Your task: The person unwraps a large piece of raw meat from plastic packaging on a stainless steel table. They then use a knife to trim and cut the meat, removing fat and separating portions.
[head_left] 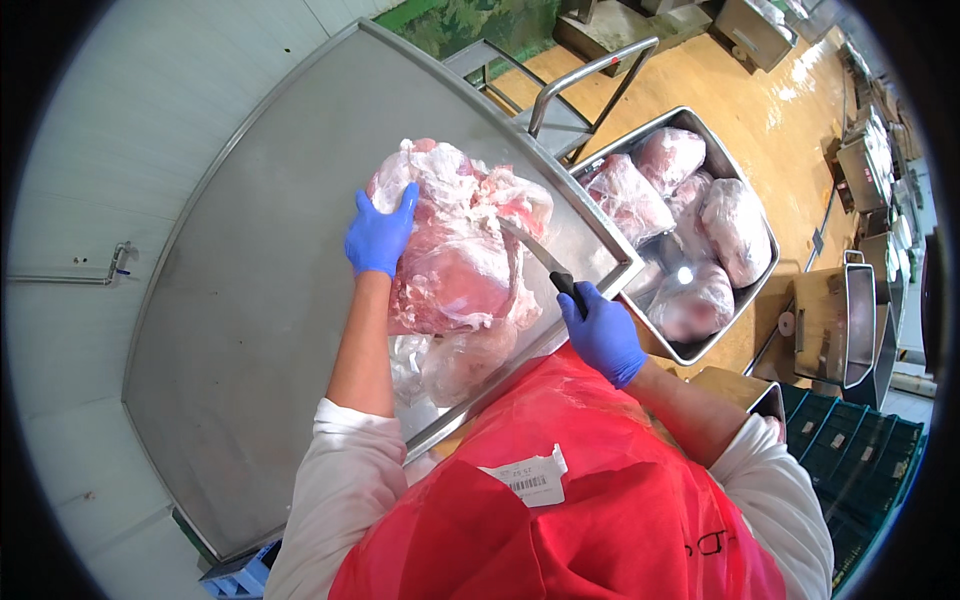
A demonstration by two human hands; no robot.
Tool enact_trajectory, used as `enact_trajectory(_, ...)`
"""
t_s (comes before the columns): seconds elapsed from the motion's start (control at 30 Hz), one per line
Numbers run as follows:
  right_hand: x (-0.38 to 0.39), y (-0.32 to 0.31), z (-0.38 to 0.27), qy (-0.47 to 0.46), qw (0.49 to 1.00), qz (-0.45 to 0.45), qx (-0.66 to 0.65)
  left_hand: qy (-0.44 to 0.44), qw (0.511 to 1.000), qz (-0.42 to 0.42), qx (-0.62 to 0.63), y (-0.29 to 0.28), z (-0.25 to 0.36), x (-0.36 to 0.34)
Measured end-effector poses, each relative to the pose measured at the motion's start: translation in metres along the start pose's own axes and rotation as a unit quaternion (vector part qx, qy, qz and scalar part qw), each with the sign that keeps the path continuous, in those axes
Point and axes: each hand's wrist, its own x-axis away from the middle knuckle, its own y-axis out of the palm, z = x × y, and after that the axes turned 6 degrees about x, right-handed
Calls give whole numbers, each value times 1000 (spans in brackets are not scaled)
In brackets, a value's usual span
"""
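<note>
A large slab of raw pink meat (455, 275) with white fat lies near the right edge of the steel table (250, 270). My left hand (380, 235), in a blue glove, grips its left side with the thumb on top; part of the fingers is hidden. In my right hand (605, 335), also gloved in blue, is the black handle of a boning knife (541, 254). The thin curved blade points up and left, its tip at the loose fatty flap on the meat's right side. Crumpled clear plastic (470, 365) lies under the near end of the meat.
Right of the table, a deep steel tub (762, 283) holds several plastic-wrapped pieces of meat (735, 230). Behind it stands a cart with a metal handle (590, 70). Dark green crates (850, 440) are stacked at lower right. A white wall (70, 340) borders the table's left side.
</note>
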Motion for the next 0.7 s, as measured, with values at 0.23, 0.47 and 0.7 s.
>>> enact_trajectory(0.23, -5, 28, 23, -19, 995, 38, 93, -28, 1000, -4, 12, 2, -11, 9)
enact_trajectory(0.47, 0, 71, 3, 19, 999, 30, -6, -54, 998, 15, 8, 8, -28, 15)
enact_trajectory(0.7, -19, 37, -10, -15, 998, -50, -34, -81, 991, 32, 99, 24, -51, 56)
